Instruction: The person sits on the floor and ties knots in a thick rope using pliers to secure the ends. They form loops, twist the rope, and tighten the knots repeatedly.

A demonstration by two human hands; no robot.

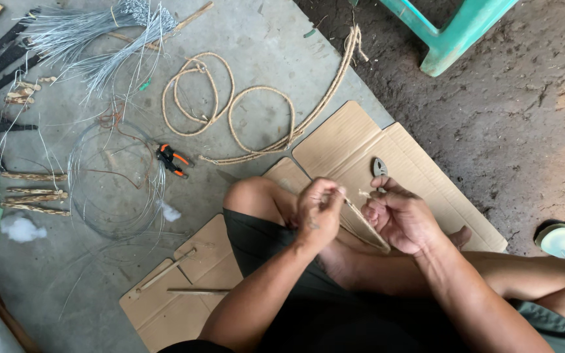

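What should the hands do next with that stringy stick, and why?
Probably keep winding: the left hand pinches a thin fibre strand at the top of the rope-wrapped rod that the right hand grips. The strand looks loose at that end, so one more snug turn around the rod would likely hold it down.

left hand (318,212) pinches rope-wrapped rod (366,222) | right hand (400,219) grips it | pliers (379,168) on cardboard (413,170)
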